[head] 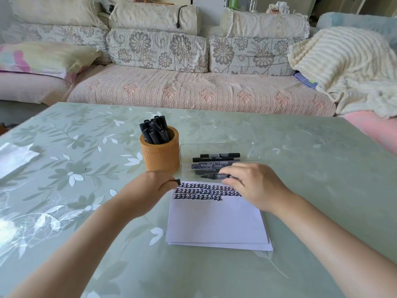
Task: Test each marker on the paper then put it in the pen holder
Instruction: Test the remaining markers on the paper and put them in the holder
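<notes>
Flat white paper [217, 220]; right hand [255, 186] pinches slim marker [214, 176], left hand [150, 190] cap [177, 181].

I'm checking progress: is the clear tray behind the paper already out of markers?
No, several black markers lie in the clear tray, beside the pen holder.
</notes>
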The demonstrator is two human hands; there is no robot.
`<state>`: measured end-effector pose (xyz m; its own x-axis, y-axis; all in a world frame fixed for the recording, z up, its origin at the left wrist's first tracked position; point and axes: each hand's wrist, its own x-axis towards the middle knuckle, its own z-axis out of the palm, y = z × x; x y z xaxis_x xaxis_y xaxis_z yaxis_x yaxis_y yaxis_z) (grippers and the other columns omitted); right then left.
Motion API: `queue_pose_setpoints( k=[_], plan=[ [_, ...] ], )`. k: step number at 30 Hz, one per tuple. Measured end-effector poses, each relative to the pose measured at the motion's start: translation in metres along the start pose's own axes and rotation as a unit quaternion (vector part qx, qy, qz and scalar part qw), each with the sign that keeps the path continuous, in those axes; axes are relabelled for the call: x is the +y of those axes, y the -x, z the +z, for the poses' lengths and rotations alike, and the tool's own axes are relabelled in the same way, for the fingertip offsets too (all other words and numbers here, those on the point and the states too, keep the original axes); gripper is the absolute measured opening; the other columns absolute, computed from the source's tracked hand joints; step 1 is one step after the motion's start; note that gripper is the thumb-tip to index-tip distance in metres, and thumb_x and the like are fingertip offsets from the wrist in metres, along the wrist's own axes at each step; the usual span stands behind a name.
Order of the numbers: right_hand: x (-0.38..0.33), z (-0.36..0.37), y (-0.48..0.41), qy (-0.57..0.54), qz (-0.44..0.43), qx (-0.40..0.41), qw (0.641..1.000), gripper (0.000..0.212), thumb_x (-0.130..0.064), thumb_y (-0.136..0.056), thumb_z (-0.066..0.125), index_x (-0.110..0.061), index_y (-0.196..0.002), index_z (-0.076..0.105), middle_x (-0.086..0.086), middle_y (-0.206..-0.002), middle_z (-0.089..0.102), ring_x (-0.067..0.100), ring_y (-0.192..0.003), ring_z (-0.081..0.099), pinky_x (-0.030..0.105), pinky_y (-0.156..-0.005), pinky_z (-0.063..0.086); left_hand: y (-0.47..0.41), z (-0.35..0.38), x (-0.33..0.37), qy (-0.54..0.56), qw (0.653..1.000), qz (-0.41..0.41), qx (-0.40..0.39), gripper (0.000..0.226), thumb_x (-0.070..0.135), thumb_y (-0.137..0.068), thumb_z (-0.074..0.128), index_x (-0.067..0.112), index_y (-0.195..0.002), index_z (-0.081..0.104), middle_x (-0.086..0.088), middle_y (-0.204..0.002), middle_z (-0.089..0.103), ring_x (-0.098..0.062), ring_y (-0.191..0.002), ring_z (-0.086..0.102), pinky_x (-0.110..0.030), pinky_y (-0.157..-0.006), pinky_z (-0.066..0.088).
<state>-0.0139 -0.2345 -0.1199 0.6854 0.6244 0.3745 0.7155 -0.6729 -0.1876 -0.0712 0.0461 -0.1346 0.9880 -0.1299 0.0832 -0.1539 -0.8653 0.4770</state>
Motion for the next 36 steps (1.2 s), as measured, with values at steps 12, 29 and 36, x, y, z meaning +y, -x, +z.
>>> queue_pose_setpoints(
  k=[12, 29, 36],
  plan=[
    [-0.004, 0.003, 0.012, -0.156, 0.078, -0.030, 0.984, 0.049, -0.014, -0.100, 0.045, -0.048, -0.134, 0.041, -0.022, -0.111, 0.049, -0.001, -0.097, 0.053, 0.026, -0.084, 0.045, 0.007, 0.020, -0.031, -0.138, 0.985, -0.046, 0.089, 0.018, 0.042, -0.093, 0.053, 0.034, -0.107, 0.060, 0.013, -0.110, 0.054, -0.014, -0.105, 0.046, -0.029, -0.064, 0.037],
    [-0.010, 0.012, 0.029, -0.338, 0.104, 0.066, 0.933, 0.007, -0.014, -0.093, 0.066, -0.018, -0.090, 0.061, -0.018, -0.072, 0.055, 0.012, -0.058, 0.045, 0.020, -0.060, 0.036, 0.029, 0.061, 0.027, -0.122, 0.973, 0.169, 0.094, 0.025, 0.051, -0.086, 0.050, 0.036, -0.097, 0.067, 0.016, -0.095, 0.057, -0.011, -0.088, 0.054, -0.018, -0.064, 0.032],
    [-0.010, 0.030, 0.038, -0.524, 0.234, 0.041, 0.818, 0.023, -0.013, -0.083, 0.058, -0.012, -0.107, 0.060, 0.014, -0.086, 0.067, 0.029, -0.061, 0.063, 0.033, -0.050, 0.046, 0.033, 0.062, 0.029, -0.140, 0.971, 0.167, 0.093, 0.028, 0.052, -0.087, 0.047, 0.037, -0.099, 0.067, 0.015, -0.096, 0.055, -0.011, -0.089, 0.053, -0.020, -0.068, 0.037]
  ],
)
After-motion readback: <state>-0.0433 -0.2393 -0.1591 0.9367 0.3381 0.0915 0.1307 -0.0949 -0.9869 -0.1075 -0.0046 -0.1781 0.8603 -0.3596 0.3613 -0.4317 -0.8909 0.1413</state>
